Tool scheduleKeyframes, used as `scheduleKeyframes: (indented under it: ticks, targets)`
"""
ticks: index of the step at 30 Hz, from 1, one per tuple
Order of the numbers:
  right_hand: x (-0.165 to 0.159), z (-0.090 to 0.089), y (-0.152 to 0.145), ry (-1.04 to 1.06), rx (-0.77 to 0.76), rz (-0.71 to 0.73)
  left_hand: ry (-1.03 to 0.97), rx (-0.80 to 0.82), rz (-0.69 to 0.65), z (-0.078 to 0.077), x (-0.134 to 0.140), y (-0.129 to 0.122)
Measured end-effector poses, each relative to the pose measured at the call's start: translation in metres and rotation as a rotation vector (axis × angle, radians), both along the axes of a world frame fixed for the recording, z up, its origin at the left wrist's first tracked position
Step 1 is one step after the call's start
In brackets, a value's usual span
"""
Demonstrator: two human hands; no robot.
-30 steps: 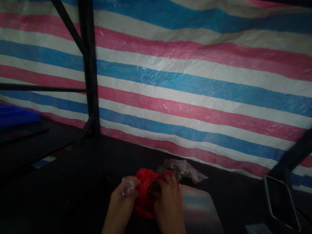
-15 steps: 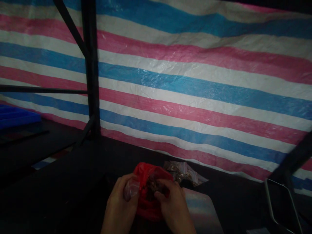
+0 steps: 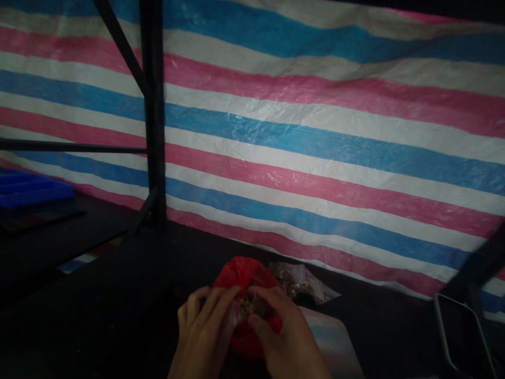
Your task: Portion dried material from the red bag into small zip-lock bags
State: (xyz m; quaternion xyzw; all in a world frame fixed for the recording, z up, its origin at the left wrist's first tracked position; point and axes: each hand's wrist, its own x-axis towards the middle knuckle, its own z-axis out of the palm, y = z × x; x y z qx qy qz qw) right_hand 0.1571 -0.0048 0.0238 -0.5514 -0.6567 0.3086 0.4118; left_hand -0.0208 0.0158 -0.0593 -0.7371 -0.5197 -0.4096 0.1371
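Observation:
A red plastic bag (image 3: 242, 271) stands open in front of me on the dark table. My left hand (image 3: 205, 321) is closed on a small clear plastic bag (image 3: 234, 315) at the left of the red bag's mouth. My right hand (image 3: 282, 326) reaches over the right side, its thumb and fingers curled around small brownish pieces (image 3: 246, 304) at the clear bag's opening. Both hands are close together, nearly touching. Dim light leaves the exact kind of the pieces unclear, and my fingers hide part of the clear bag.
Clear zip bags with small brownish pieces (image 3: 294, 281) lie behind my right hand. A pale shiny flat panel (image 3: 333, 337) is to its right, and a phone-like device (image 3: 463, 334) stands farther right. Blue tray (image 3: 35, 189) at far left; black post (image 3: 154, 116) and striped sheet (image 3: 315, 152) behind.
My left hand has turned over and moved right with the clear bag, meeting my right hand. The right hand has come up out of the red bag with pieces. The view has shifted slightly.

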Motion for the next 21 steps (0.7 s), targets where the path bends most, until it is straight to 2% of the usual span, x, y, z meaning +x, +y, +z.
scheduleKeyframes:
  ticks: [3, 7, 10, 13, 16, 21]
  targets:
    - [0.0, 0.009, -0.004, -0.047, -0.06, 0.049, 0.01, -0.091, -0.036, 0.003, 0.001, -0.002]
    - [-0.002, 0.015, -0.005, -0.053, -0.076, 0.09, -0.153, -0.262, -0.041, 0.002, 0.012, -0.006]
    - [-0.002, 0.015, -0.001, -0.01, -0.031, 0.044, -0.38, -0.302, -0.069, 0.0, 0.026, -0.01]
    - [0.002, 0.014, 0.004, 0.018, 0.015, -0.018, -0.584, -0.338, -0.206, 0.004, 0.032, -0.015]
    - [0.007, 0.017, 0.005, 0.004, 0.046, -0.001, -0.656, -0.445, -0.32, 0.014, 0.028, -0.017]
    - [0.014, 0.026, -0.001, -0.079, 0.132, 0.113, -0.719, -0.464, -0.299, 0.019, 0.02, -0.016]
